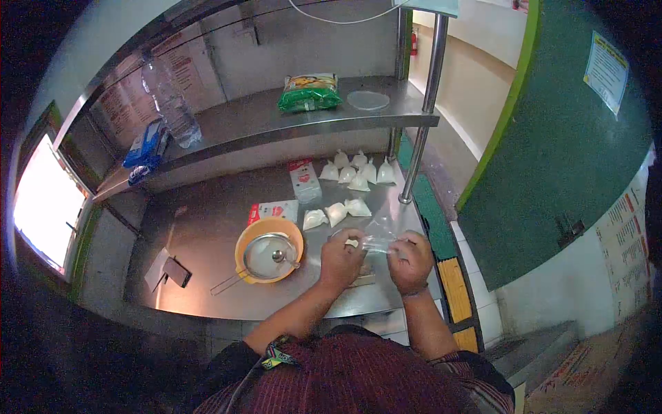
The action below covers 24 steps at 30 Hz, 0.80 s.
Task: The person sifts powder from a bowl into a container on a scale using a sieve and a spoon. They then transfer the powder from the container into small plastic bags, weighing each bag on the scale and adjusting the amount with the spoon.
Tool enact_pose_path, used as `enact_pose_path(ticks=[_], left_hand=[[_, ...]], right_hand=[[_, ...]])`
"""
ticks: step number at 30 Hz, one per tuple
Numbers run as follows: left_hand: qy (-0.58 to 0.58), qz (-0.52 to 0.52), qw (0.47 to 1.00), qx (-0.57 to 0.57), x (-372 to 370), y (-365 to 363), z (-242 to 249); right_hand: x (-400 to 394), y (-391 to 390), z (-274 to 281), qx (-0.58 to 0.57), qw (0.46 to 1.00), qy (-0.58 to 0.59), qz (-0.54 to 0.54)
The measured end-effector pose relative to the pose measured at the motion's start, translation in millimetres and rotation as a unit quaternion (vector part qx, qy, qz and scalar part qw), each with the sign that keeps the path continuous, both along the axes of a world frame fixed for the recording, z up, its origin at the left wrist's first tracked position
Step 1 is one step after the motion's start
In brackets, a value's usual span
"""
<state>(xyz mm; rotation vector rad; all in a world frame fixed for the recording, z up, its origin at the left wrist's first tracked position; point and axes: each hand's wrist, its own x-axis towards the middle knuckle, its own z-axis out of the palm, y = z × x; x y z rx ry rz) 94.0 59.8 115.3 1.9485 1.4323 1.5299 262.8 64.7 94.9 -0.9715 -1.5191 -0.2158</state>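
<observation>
A clear plastic bag point(378, 241) is stretched between my two hands over the right part of the steel table. My left hand point(341, 262) pinches its left side, and my right hand point(412, 263) grips the right side with bent fingers. Left of my left hand stands an orange bowl point(241, 259) with a wire sieve point(256, 259) resting in it. White powder lies in the sieve, along with a round metal spoon point(278, 256). Beyond my hands are three small tied bags of white powder point(336, 214). A flat object below my hands is mostly hidden.
Several more tied powder bags point(358, 172) stand farther back beside red and white boxes point(303, 181). A shelf point(255, 127) above holds a green packet point(309, 93), a plastic lid point(367, 101) and a large bottle point(169, 103). A phone-like dark object point(178, 272) lies at left. A metal post point(418, 159) rises at right.
</observation>
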Motion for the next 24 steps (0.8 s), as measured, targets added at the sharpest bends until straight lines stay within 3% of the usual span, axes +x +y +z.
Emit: enact_pose_path(ticks=[2,3,5,6,8,12,14,15,16,17,18,20,21,23,24], left_hand=[[-0.118,-0.113,0.956,-0.245,0.7,-5.1,11.9],[-0.118,-0.114,0.956,-0.245,2.2,-7.6,14.3],[-0.219,-0.202,0.887,-0.354,5.2,-11.0,16.1],[-0.219,-0.203,0.886,-0.354,4.4,-12.1,13.4],[-0.358,-0.302,0.771,-0.431,-0.6,-11.1,5.6],[-0.383,-0.293,0.769,-0.42,-9.5,-1.7,-3.7],[-0.422,-0.251,0.741,-0.458,-11.4,6.9,-11.5],[-0.424,-0.252,0.74,-0.457,-10.7,9.6,-17.8],[-0.292,-0.26,0.815,-0.427,-10.1,10.0,-25.8],[-0.153,-0.261,0.871,-0.388,-10.4,11.2,-33.5],[-0.155,-0.259,0.87,-0.389,-11.1,13.8,-39.8],[0.036,-0.167,0.966,-0.193,-11.6,16.7,-53.0],[0.034,-0.166,0.966,-0.197,-12.4,20.5,-62.0],[-0.046,-0.071,0.989,-0.124,-14.9,30.4,-72.7],[-0.047,-0.069,0.989,-0.125,-14.5,28.9,-68.6]], right_hand=[[7.6,-1.2,0.3,-0.051,0.998,-0.022,0.028],[7.9,-0.7,-2.4,-0.051,0.998,-0.022,0.026],[7.6,6.2,-14.7,-0.073,0.997,0.022,0.012],[7.0,10.0,-22.7,-0.074,0.997,0.022,0.011],[6.4,15.8,-36.2,-0.108,0.986,0.11,0.065],[11.9,10.2,-46.6,-0.239,0.948,0.124,0.17],[20.6,13.1,-68.1,-0.475,0.812,0.23,0.25],[24.2,14.1,-69.2,-0.475,0.812,0.228,0.25],[27.0,14.5,-71.1,-0.496,0.653,0.402,0.407],[27.8,14.6,-73.8,-0.478,0.44,0.544,0.531],[20.1,12.1,-66.2,-0.481,0.438,0.544,0.53],[-4.5,0.3,-42.3,-0.469,0.471,0.62,0.417],[-8.3,-4.3,-42.4,-0.472,0.47,0.62,0.415],[-15.0,-11.6,-42.4,-0.493,0.687,0.394,0.361],[-22.5,-18.1,-30.1,-0.495,0.685,0.393,0.362]])
